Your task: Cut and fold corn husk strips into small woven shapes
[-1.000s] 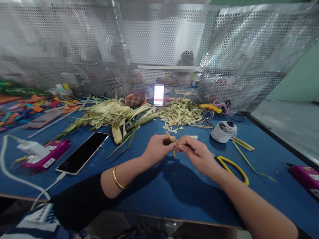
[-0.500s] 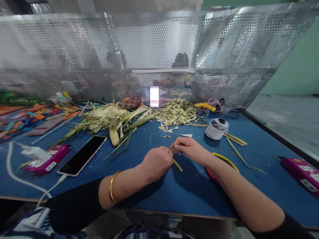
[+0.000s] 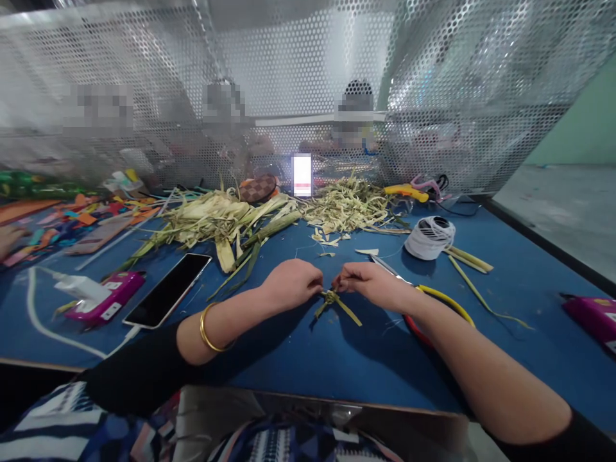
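Note:
Between my two hands is a small knot of yellow-green dried leaf strips [image 3: 330, 298], its loose ends spread out over the blue table. My left hand [image 3: 294, 282], with a gold bangle on the wrist, is closed, pinching the knot's left side. On the other side, the closed fingertips of my right hand [image 3: 366, 281] pinch the top of the knot; whether they also hold thread is too small to tell. Scissors [image 3: 445, 296] with red and yellow handles lie partly under my right forearm. Beyond that arm sits a ball of white string [image 3: 430, 237].
Behind my hands lie a heap of dried husks [image 3: 212, 224] and a pile of shredded strips [image 3: 349, 208]. A phone [image 3: 168, 290] and a purple power strip [image 3: 113, 295] are at left, another purple strip [image 3: 590, 321] at right. Another person's hand [image 3: 9, 240] shows at far left.
My hands were together, hiding most of the work. They have drawn slightly apart, with the left moving left, and the knot now shows. The scissor blades have come into view.

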`<state>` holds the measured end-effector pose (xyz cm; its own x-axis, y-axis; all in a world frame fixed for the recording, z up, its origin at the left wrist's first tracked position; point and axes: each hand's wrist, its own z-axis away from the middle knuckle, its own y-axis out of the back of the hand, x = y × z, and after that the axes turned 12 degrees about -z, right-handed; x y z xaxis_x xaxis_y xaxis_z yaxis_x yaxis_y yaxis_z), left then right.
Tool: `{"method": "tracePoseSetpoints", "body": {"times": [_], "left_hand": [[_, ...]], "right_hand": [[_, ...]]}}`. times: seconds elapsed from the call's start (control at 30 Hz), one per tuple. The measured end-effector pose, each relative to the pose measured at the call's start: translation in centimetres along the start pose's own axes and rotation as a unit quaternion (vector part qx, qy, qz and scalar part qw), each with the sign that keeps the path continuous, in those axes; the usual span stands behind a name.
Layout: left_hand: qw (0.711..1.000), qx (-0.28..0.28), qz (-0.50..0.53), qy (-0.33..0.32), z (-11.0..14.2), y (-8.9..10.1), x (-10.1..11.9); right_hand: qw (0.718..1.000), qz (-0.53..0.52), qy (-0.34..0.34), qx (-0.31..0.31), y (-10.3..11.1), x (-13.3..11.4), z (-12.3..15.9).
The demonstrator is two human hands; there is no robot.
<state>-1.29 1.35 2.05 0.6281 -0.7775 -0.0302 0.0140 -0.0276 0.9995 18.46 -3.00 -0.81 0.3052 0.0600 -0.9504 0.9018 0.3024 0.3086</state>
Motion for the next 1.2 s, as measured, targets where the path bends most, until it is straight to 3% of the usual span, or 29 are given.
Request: {"method": "tracePoseSetpoints", "body": {"times": [0.13, 0.27, 0.37, 0.47, 0.6, 0.8, 0.93, 1.2], "left_hand": [[0.999, -0.037, -0.007, -0.004, 0.0, 0.8, -0.4], [0.983, -0.058, 0.169, 0.03, -0.4, 0.3, -1.0], [0.919, -0.077, 0.375, 0.093, -0.7, -1.0, -0.9], [0.864, -0.093, 0.475, 0.141, -0.8, -1.7, -0.4], [0.82, -0.108, 0.537, 0.168, -0.7, -1.4, 0.1], [0.768, -0.144, 0.603, 0.16, -0.5, -1.3, 0.0], [0.734, -0.149, 0.647, 0.146, -0.5, -1.5, -0.2], [0.719, -0.183, 0.652, 0.156, -0.3, -1.8, -0.2]], "right_hand": [[0.998, 0.05, 0.012, -0.039, -0.2, -0.8, 0.4], [0.994, 0.09, 0.026, -0.061, -0.4, -1.2, 0.5], [0.992, 0.098, 0.027, -0.073, -0.4, -1.2, 0.5], [0.993, 0.081, 0.015, -0.086, -0.4, -1.3, 0.5], [0.993, 0.066, 0.005, -0.098, -0.3, -1.6, 0.6], [0.993, 0.045, 0.009, -0.105, -0.3, -1.4, 0.6], [0.992, 0.071, 0.049, -0.096, -0.2, -1.3, 0.6], [0.992, 0.057, 0.041, -0.1, -0.3, -1.4, 0.6]]}}
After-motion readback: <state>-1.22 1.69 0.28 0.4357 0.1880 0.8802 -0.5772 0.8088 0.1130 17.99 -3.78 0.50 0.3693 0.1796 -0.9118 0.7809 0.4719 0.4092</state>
